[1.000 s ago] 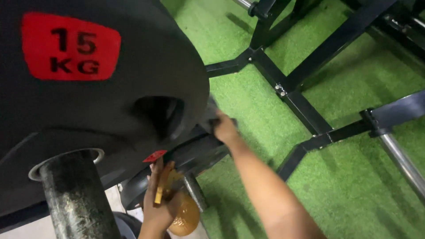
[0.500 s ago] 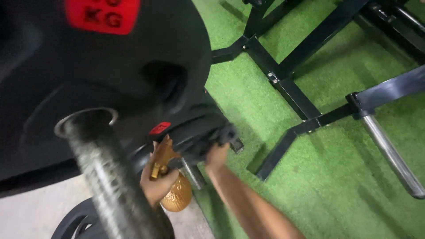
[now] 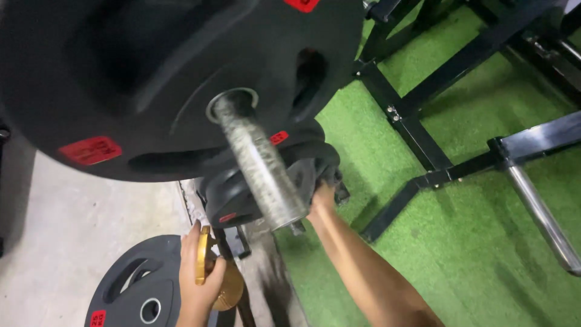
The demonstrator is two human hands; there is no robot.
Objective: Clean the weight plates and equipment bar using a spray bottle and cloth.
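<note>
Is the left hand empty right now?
No, the left hand grips a gold spray bottle, while the right hand reaches to the smaller black plate.

You have green turf (image 3: pixel 484 254) under a black steel frame (image 3: pixel 423 139), a chrome peg (image 3: pixel 541 221) at its right, and a black plate (image 3: pixel 136 290) flat on the concrete floor (image 3: pixel 54 242).

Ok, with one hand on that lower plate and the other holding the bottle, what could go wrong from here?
The right hand reaches under the large black weight plate on the worn steel sleeve to the smaller black plate; if that plate shifts, fingers could get pinched. The left hand has its grip on a gold spray bottle, so it may not be free to steady anything. Another black plate lies on the floor, a possible trip hazard.
</note>
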